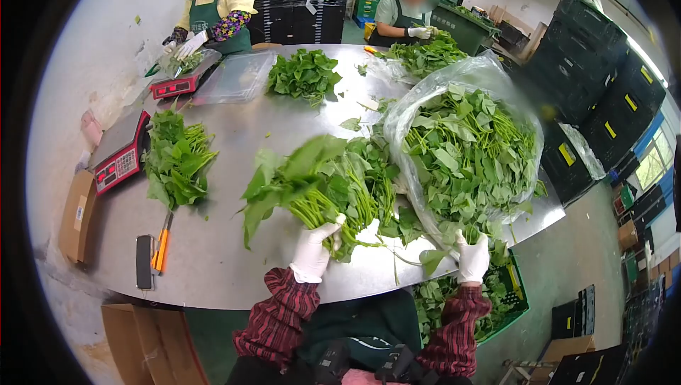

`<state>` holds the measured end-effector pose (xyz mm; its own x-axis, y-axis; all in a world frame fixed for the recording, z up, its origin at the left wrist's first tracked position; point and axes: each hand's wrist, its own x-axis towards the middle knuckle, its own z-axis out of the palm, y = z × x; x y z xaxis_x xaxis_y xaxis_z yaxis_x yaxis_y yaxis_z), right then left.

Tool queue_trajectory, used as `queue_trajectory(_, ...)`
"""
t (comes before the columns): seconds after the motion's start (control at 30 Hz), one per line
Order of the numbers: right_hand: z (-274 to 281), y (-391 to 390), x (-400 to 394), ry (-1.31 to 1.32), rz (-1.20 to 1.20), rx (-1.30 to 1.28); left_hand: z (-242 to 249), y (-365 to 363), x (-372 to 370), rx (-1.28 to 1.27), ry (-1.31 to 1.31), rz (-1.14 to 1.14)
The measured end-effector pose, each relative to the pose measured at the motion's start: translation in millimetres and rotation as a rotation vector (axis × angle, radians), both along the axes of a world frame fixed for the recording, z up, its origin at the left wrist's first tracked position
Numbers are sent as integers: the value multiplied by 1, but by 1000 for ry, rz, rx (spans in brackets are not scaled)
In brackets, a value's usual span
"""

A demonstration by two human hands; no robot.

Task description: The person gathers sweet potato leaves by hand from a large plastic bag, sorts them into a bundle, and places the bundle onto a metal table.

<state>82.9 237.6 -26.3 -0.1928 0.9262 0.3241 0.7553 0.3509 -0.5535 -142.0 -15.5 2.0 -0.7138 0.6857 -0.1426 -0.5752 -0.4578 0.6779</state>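
My left hand (312, 249), in a white glove, is closed round the stems of a bunch of leafy greens (312, 197) above the steel table (234, 243). The leaves fan out up and to the left. My right hand (473, 257), gloved too, is at the table's front edge, its fingers closed on some leafy greens; the fingertips are partly hidden. A loose leaf (431, 261) hangs just left of it. Beyond it stands a large clear plastic bag (410, 112), open and full of the same greens (468, 151). More stems lie between the bunch and the bag.
At left are a greens pile (177, 158), a red scale (120, 158), an orange-handled knife (162, 247) and a phone-like dark object (145, 261). Another pile (303, 74) lies farther back. A green crate (521, 300) sits below my right hand. Two co-workers (220, 9) (404, 13) stand across the table.
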Motion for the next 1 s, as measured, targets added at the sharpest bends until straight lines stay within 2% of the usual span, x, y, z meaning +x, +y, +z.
queue_trajectory(0.03, 25, -18, -9, -9, 115, 132, 5, 5, 5, -53, 21, 13)
queue_trajectory(0.07, 65, -47, -24, 42, 297, 52, 6, 9, 10, -57, 16, 8)
queue_trajectory(0.1, 79, -65, -34, 69, 460, 3, 8, 13, 15, -87, 43, 12)
queue_trajectory(0.17, 89, -101, -60, 29, 809, 242, 15, 21, 24, -164, 118, 0)
queue_trajectory(0.27, 72, -129, -96, -51, 919, 94, 22, 24, 33, -127, 74, -57)
queue_trajectory(0.33, 29, -127, -110, 604, 1026, -538, 19, 23, 32, -81, 76, -44)
queue_trajectory(0.37, 21, -128, -108, 605, 1033, -541, 18, 22, 30, -38, 74, -29)
queue_trajectory(0.43, 32, -138, -104, 907, 883, -356, 16, 19, 26, -35, 53, -33)
queue_trajectory(0.47, 31, -137, -102, 907, 884, -360, 15, 19, 25, -28, 32, -47)
queue_trajectory(0.53, 32, -127, -91, 514, 689, 79, 19, 22, 30, -29, -6, -72)
queue_trajectory(0.57, 26, -117, -88, 535, 600, 57, 17, 25, 32, -34, -6, -45)
queue_trajectory(0.6, 50, -112, -82, 524, 466, 138, 15, 27, 33, -38, -8, -18)
queue_trajectory(0.63, 41, -90, -74, 648, 346, 122, 15, 26, 27, -64, -41, 39)
queue_trajectory(0.67, 55, -78, -64, 832, 286, -90, 11, 21, 19, -50, -7, 55)
queue_trajectory(0.7, 28, -35, -40, 641, 212, -154, 11, 19, 12, -62, -9, 87)
queue_trajectory(0.73, 9, -1, -20, 526, 212, -62, 10, 16, 7, -75, -10, 119)
queue_trajectory(0.77, 30, -1, -13, 1, 4, 97, 8, 13, 4, -96, 16, 129)
queue_trajectory(0.8, 32, -2, -12, -72, -103, 260, 11, 12, 4, -95, 15, 132)
queue_trajectory(0.87, 36, -10, -8, 13, 199, 402, 19, 12, 7, -123, 26, 118)
queue_trajectory(0.9, 68, -42, -22, 138, 373, -4, 16, 15, 9, -125, 45, 86)
queue_trajectory(0.93, 54, -54, -34, 360, 530, -233, 17, 18, 11, -127, 44, 78)
queue_trajectory(0.97, 88, -85, -46, 157, 684, -176, 21, 21, 15, -138, 80, 28)
queue_trajectory(1.0, 88, -94, -58, 64, 846, -211, 24, 23, 18, -147, 119, -21)
